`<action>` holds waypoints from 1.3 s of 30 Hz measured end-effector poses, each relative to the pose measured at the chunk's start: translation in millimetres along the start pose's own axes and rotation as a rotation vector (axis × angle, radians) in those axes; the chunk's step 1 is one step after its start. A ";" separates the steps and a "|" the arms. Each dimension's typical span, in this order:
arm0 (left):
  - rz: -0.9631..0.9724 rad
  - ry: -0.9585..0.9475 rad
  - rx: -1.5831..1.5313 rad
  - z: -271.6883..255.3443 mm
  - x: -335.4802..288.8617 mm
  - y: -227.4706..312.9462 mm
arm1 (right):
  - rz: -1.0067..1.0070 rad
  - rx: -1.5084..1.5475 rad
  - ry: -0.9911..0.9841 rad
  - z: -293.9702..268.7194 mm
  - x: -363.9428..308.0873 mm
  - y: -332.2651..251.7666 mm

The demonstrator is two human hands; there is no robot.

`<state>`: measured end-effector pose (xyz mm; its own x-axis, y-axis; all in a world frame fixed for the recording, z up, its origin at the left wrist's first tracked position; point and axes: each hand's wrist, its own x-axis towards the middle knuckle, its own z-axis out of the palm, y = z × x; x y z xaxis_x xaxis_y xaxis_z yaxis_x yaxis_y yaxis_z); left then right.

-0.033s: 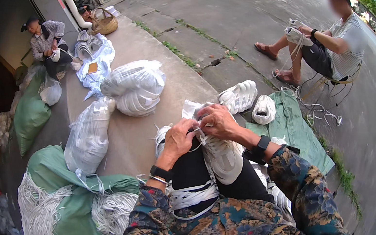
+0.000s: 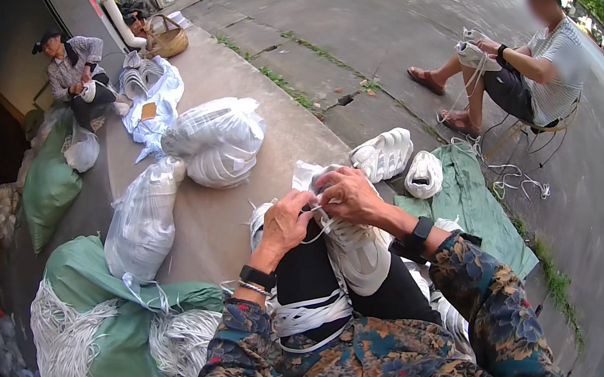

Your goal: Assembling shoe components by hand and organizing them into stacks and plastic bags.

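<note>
Bundle of white flat laces point(image 2: 310, 312) draped over the black-clad knee, nearest the body. White chunky sneaker point(image 2: 356, 248) lies on the lap directly under both hands, long axis running from lower right up toward the hands. Left hand point(image 2: 286, 225) pinches a thin white lace end point(image 2: 314, 234) beside the shoe; right hand point(image 2: 348, 193) is closed on the sneaker's top, slightly nearer it. Left: green woven sack point(image 2: 93, 286) spilling white laces; clear plastic bags point(image 2: 215, 139) stuffed with white items. Farther: two white sneakers point(image 2: 401, 161) on green tarp point(image 2: 473, 204).
</note>
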<state>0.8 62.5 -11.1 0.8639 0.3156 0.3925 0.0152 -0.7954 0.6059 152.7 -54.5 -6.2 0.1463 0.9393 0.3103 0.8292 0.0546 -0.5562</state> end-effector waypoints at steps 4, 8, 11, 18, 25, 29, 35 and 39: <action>0.024 -0.024 0.042 -3.8 3.6 3.1 | -0.030 -0.008 0.010 -1.2 -1.4 0.7; -0.041 -0.060 0.030 -1.3 4.6 4.3 | -0.043 0.020 0.008 -5.7 -4.7 -1.8; -0.055 -0.048 -0.004 1.3 5.7 7.3 | -0.088 -0.052 0.029 -5.2 -5.4 -0.3; -0.216 0.174 -0.146 -10.0 2.8 4.8 | 0.084 0.042 0.348 -82.8 -9.7 18.6; -0.061 0.089 -0.112 10.9 33.3 64.7 | 0.281 0.729 0.323 -74.6 -43.7 17.9; -0.122 -0.090 -0.304 16.7 35.3 60.8 | 0.445 0.886 0.281 -83.3 -43.2 -3.2; -0.423 -0.448 -0.664 -5.3 35.1 68.5 | 0.474 0.638 0.236 -53.9 -66.2 18.4; -0.646 -0.241 -0.843 8.6 36.1 49.7 | 0.418 0.561 0.280 -30.5 -60.8 15.7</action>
<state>37.1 29.9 27.2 0.8941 0.3639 -0.2609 0.2310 0.1244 0.9650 173.2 -121.1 -10.3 0.5819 0.8028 0.1300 0.2865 -0.0528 -0.9566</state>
